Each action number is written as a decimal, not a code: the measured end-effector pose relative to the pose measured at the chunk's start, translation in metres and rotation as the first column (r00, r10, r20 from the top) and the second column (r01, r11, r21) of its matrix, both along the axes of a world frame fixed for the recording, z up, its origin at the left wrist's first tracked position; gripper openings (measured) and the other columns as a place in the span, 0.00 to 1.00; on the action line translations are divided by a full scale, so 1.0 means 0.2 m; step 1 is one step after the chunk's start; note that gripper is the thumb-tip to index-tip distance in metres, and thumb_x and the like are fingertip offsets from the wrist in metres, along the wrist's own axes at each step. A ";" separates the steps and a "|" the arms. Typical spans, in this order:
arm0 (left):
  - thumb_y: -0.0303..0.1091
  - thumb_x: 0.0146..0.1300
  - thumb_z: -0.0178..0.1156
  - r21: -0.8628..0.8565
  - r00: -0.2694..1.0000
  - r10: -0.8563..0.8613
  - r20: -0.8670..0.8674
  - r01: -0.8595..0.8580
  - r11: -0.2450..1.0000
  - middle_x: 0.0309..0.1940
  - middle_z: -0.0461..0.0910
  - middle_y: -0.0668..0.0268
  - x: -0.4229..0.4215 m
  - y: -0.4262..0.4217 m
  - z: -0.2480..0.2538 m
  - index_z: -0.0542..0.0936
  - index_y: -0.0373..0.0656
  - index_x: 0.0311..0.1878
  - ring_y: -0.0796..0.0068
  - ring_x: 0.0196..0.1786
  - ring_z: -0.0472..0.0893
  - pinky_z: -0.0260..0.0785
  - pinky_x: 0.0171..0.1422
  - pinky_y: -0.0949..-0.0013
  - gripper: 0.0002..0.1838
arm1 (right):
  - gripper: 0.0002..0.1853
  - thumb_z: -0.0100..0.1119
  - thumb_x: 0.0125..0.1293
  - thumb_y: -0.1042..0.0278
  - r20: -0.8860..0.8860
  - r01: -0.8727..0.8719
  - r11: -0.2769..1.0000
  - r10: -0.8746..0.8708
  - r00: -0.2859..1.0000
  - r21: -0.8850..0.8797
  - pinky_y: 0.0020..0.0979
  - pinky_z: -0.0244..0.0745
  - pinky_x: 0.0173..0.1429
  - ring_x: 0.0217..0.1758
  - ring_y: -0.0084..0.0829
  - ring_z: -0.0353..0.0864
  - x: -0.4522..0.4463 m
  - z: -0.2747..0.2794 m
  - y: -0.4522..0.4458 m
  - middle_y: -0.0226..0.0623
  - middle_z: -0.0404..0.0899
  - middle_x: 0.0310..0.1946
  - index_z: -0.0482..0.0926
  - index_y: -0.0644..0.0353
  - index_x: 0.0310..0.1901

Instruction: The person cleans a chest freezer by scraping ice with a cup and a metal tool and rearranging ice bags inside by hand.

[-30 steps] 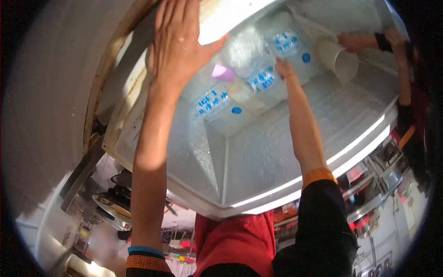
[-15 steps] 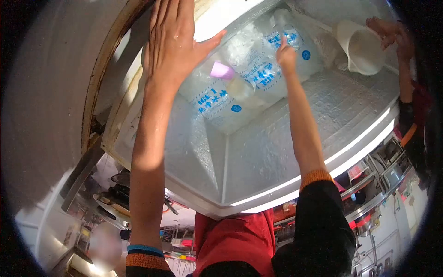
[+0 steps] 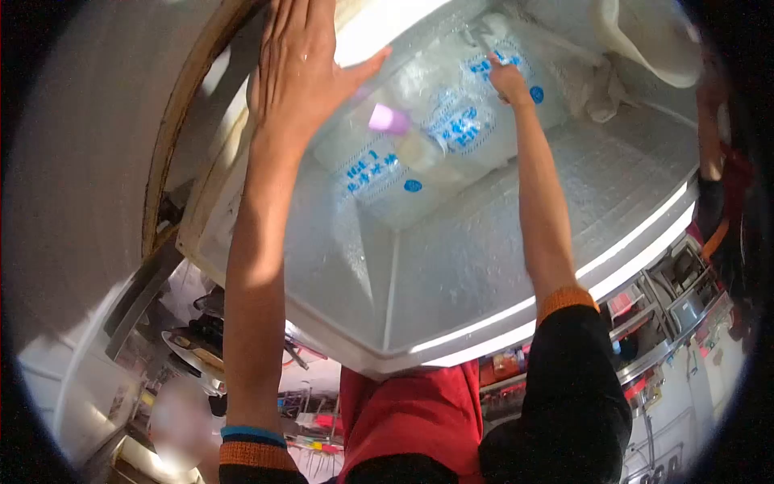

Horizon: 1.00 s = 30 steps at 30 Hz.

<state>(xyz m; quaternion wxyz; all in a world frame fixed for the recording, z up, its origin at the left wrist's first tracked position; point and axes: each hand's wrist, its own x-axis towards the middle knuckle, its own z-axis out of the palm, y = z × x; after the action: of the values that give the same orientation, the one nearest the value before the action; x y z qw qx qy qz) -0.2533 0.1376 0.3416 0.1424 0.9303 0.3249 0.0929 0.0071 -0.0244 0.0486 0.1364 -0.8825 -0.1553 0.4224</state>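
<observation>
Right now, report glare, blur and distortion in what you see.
Head view: glare whitens the near rim of the container and the surface beside the left hand; head view: lettering on the bags looks partly smeared; head view: fisheye curvature bends edges, corners black.

Tilted white pitcher [image 3: 637,44], upper right; grey container [image 3: 687,309], metal shelving [image 3: 663,348], lower right.

Ice bags [image 3: 463,129] in bin [image 3: 451,274] btm, jug [image 3: 642,47] to R

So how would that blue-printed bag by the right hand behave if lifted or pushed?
The blue-printed bag would probably sag: its plastic looks thin and crinkled. Its shine suggests it may be slippery. Lying flat, it seems unlikely to roll.
</observation>
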 end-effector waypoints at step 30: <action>0.40 0.44 0.83 -0.035 0.973 0.184 -0.138 -0.190 0.981 0.66 0.69 0.53 0.02 0.02 -0.06 0.66 0.42 0.73 0.53 0.68 0.70 0.65 0.73 0.53 0.52 | 0.26 0.68 0.62 0.52 -0.176 -0.496 0.860 0.510 0.842 0.118 0.47 0.73 0.68 0.65 0.53 0.77 0.05 0.01 0.02 0.51 0.80 0.59 0.82 0.65 0.54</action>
<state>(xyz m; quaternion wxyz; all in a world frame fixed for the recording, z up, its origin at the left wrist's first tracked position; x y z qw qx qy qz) -0.2497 0.1419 0.3295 0.1330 0.8961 0.4220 0.0354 0.0166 -0.0208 0.0504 0.0654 -0.7585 -0.3809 0.5247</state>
